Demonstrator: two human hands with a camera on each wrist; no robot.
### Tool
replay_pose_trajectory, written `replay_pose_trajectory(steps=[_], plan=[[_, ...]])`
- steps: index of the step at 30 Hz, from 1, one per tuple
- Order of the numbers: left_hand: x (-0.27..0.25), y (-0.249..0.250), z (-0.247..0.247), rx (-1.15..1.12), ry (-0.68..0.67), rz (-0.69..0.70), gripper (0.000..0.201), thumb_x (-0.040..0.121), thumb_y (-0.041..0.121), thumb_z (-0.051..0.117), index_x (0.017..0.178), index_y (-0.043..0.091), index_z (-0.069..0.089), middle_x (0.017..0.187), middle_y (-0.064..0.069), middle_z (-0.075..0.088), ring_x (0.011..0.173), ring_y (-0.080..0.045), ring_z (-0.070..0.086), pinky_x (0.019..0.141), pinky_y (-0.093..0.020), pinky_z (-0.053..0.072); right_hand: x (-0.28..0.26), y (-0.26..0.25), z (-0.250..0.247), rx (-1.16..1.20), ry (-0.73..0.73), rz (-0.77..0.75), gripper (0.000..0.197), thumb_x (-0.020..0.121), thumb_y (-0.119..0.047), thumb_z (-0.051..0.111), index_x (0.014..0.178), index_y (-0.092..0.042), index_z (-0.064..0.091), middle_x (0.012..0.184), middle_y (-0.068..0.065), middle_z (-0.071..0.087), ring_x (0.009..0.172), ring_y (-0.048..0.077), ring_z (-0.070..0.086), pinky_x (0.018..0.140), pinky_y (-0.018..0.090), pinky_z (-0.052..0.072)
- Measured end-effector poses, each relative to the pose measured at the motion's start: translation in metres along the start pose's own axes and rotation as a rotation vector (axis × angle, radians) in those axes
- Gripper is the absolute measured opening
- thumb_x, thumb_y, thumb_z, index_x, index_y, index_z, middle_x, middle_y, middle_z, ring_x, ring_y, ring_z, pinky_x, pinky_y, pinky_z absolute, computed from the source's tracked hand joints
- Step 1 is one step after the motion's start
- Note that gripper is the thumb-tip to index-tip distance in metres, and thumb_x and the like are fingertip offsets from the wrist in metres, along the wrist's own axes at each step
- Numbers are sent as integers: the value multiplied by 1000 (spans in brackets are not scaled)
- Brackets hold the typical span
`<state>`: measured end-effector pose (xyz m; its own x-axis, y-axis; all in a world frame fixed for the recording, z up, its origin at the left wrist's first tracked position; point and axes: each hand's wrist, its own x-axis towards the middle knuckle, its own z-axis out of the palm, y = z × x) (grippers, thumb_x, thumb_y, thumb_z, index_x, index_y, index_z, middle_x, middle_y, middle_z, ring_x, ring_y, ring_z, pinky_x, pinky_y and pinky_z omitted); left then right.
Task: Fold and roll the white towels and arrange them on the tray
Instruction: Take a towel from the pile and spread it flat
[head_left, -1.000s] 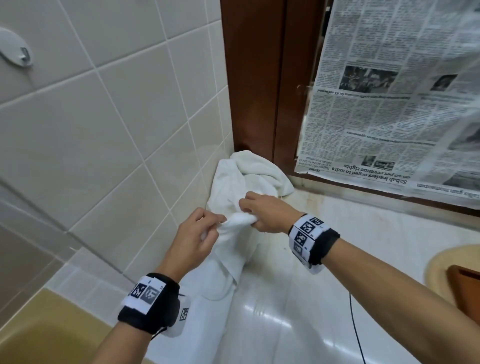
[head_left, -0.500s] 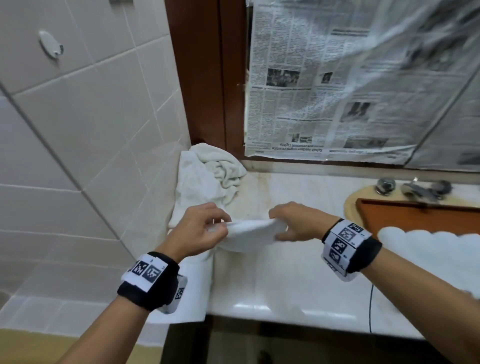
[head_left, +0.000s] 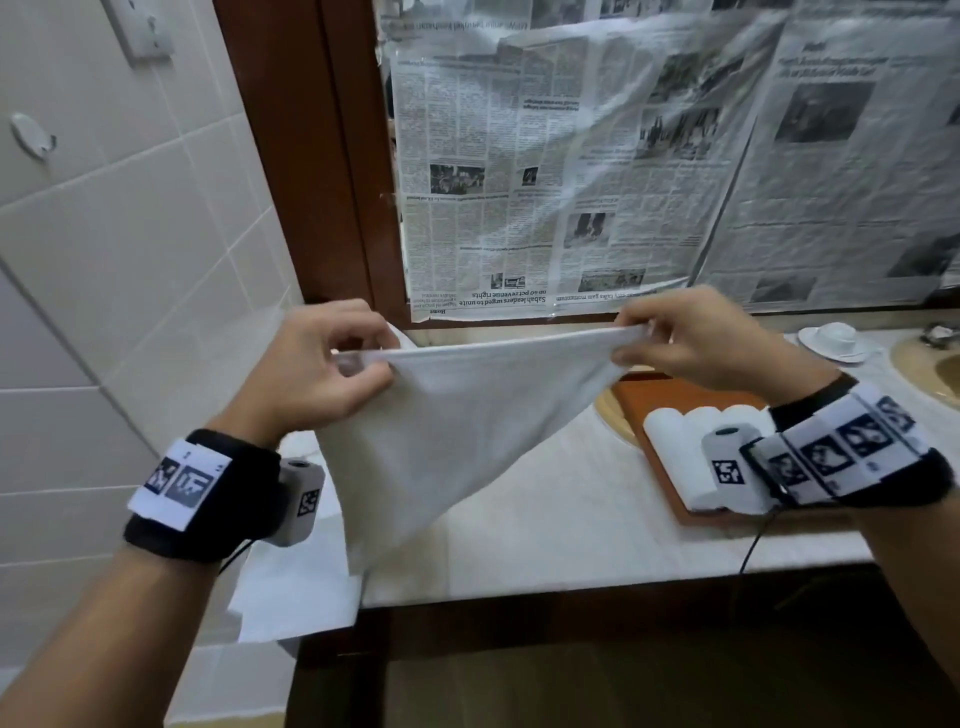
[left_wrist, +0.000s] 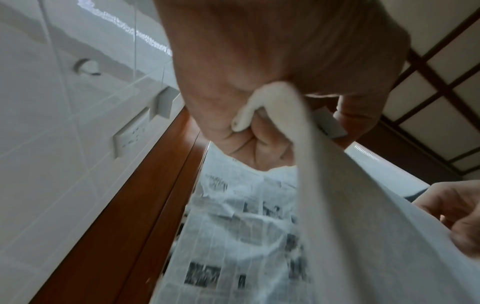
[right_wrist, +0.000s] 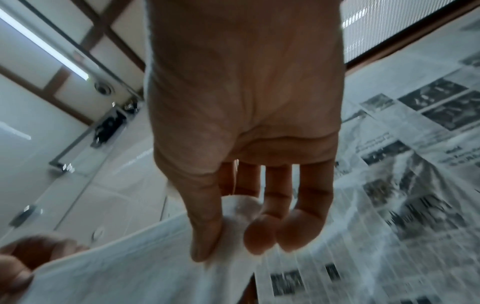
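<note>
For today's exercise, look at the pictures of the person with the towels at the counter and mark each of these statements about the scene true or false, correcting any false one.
1. Both hands pinch the top edge of one white towel. True: the left hand and the right hand each hold an end.
2. The held towel lies flat on the counter. False: it hangs spread in the air above the counter.
3. Rolled white towels already lie on the tray. True.
4. The tray sits to the person's left. False: it sits under the right wrist.
5. Newspaper covers the pane behind the counter. True.
</note>
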<state>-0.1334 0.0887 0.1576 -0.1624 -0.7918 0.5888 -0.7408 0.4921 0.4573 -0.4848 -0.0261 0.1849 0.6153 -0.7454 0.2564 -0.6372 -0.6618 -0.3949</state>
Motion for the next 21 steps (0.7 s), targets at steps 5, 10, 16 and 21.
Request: replay_pose_trajectory(steps=[5,10,16,21], plan=[[5,48,-18,-22,82,49,10,74,12,59,76,10,69,77,-5,63,73,-19,61,63,-25,43,-35,-23,-56,145,95,-62,18,82,-27,78,80,-12,68,58,10,60,47,15,54,46,27,42],[0,67,-7,-15,98,23,10,73,6,61,76,12,68,74,-2,61,70,-14,57,63,-21,41,-60,-20,-73,446,137,-130,12,87,-9,72,83,0,64,61,9,57,52,13,50,47,18,40],[-22,45,39,71,-14,-182,10,70,19,61,73,19,69,74,3,67,73,-14,62,67,-23,48,-63,32,-11,428,1,34,15,87,-17,75,79,-13,64,56,5,53,48,17,49,48,30,42],[-46,37,60,134,-67,-291,12,82,22,75,73,17,69,73,3,68,76,-13,61,62,-12,41,-69,60,23,360,-9,64,11,88,-14,73,83,-20,65,65,14,60,57,30,59,60,54,54]])
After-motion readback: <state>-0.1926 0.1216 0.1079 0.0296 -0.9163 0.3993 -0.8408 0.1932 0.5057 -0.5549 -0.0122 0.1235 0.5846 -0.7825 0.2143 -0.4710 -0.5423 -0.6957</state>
